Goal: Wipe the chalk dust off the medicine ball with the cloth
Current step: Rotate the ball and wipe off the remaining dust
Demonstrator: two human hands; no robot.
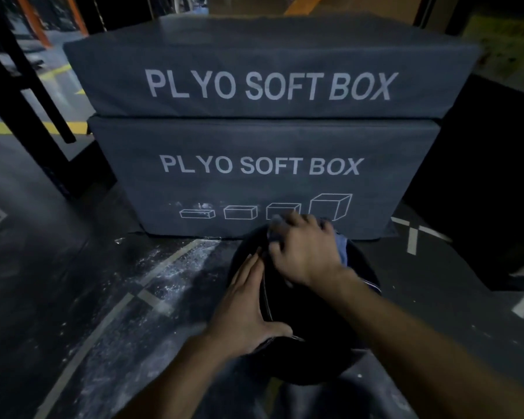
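Medicine ball (pixel 324 322), black, sits on the dark floor (pixel 43 282) at six o'clock of two stacked plyo soft boxes (pixel 263 152). Left hand (pixel 245 306) lies flat, fingers straight, on its nine o'clock side. Right hand (pixel 303 252) grips a blue cloth (pixel 342 249) against its twelve o'clock top.

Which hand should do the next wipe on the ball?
Right. The right hand already presses the blue cloth onto the medicine ball; the left hand lies flat, steadying it.
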